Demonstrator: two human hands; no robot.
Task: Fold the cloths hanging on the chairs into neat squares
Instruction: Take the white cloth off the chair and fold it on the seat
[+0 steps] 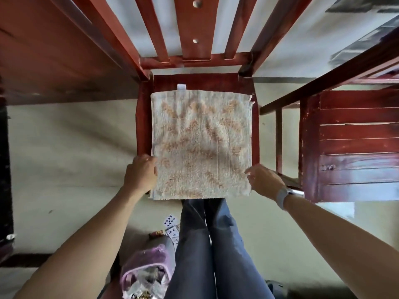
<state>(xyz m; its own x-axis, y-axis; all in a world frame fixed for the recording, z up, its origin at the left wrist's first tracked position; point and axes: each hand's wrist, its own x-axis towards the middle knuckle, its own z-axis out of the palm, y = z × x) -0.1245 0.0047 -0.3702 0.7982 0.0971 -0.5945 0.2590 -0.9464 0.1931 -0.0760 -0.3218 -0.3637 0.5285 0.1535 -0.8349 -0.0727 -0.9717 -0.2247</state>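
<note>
A cream cloth [200, 143] with an orange pattern lies flat as a near square on the seat of a red wooden chair [142, 117], with a small white tag at its far edge. My left hand [141, 173] holds the cloth's left edge near the front corner, fingers curled at the edge. My right hand [262, 180] touches the right front corner, fingers bent at the cloth's edge. The cloth's front edge overhangs the seat slightly.
A second red wooden chair [354, 152] stands close on the right. A dark wooden table [54, 61] is at the left. On the floor by my legs [216, 244] lie playing cards [170, 225] and a purple bag [149, 268].
</note>
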